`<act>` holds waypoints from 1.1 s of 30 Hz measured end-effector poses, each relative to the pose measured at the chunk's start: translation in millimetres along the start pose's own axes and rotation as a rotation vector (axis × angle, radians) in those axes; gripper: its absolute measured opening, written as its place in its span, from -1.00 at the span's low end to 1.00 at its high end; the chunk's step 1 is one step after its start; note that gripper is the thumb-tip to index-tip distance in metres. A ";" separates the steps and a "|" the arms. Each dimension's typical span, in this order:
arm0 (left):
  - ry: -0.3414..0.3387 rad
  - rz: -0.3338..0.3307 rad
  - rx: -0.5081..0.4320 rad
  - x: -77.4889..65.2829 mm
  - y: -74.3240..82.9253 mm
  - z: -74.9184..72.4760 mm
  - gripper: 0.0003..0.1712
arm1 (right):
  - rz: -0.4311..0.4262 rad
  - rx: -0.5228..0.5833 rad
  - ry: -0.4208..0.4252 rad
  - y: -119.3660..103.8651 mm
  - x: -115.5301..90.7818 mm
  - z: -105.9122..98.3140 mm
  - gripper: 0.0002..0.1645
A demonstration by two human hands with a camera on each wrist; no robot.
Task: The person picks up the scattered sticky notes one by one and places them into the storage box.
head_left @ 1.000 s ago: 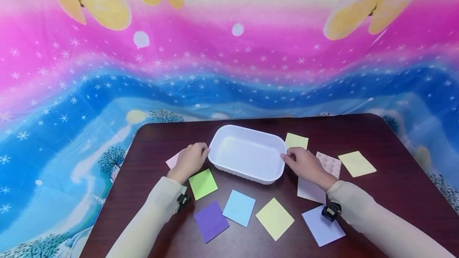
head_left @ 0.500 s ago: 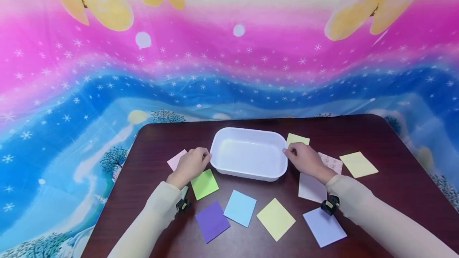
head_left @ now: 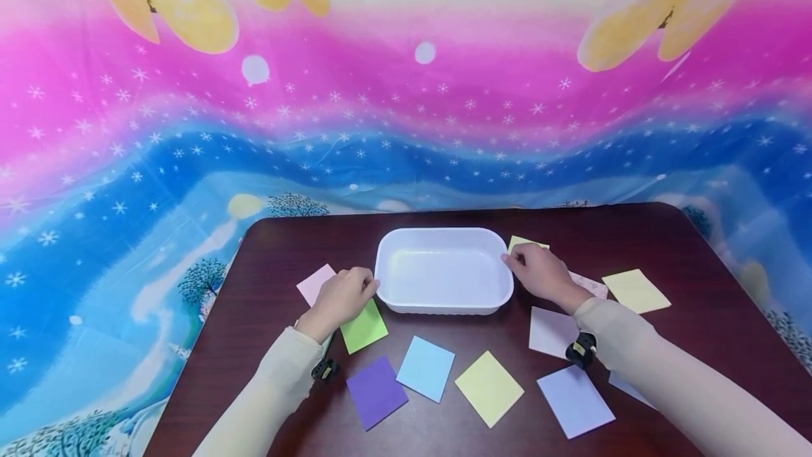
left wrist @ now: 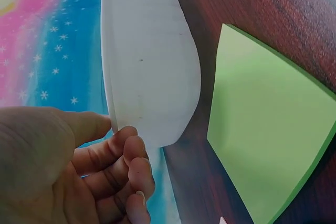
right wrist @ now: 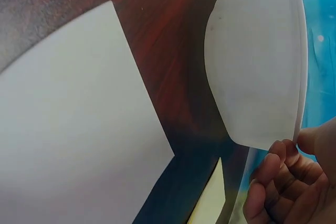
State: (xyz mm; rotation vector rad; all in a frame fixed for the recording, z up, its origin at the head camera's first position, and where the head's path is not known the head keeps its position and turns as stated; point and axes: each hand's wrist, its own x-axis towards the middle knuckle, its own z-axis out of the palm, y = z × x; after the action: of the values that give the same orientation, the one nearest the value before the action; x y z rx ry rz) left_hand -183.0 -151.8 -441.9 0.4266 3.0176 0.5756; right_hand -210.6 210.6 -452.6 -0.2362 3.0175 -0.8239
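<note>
A white plastic tub with rounded corners stands level near the back of the table, its long side facing me. At its left end my left hand pinches the rim between thumb and fingertips. The right hand has the opposite end of the rim in the same kind of pinch. In the left wrist view a thick green sticky note pad lies beside the tub's outer wall. A pale pad fills much of the right wrist view, with a yellow pad partly showing behind it.
Square note pads lie around the tub: pink, purple, light blue, yellow and lavender. Another yellow pad is at the right. The right arm partly covers a patterned pad. A printed curtain hangs behind the table.
The tub has turned slightly counterclockwise, from slanted to square with the table's back edge. The left hand has come nearer and the right hand has gone farther away, both still at the rim.
</note>
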 end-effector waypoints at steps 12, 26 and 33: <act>0.004 0.010 0.019 -2.6 4.9 -3.0 -0.68 | 0.000 -0.007 -0.020 0.7 4.2 -1.4 -0.69; -0.001 0.010 -0.006 -2.6 4.2 -3.2 -0.67 | 0.012 -0.006 -0.033 1.2 4.0 -2.6 -0.70; 0.001 0.000 -0.024 -3.2 3.5 -6.1 -0.68 | 0.038 0.010 -0.032 1.1 1.9 -4.7 -0.67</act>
State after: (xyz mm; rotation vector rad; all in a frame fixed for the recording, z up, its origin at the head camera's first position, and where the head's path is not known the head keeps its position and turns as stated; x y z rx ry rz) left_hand -179.6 -151.8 -434.9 0.4257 3.0080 0.6116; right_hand -212.8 213.7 -449.0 -0.1901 2.9775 -0.8233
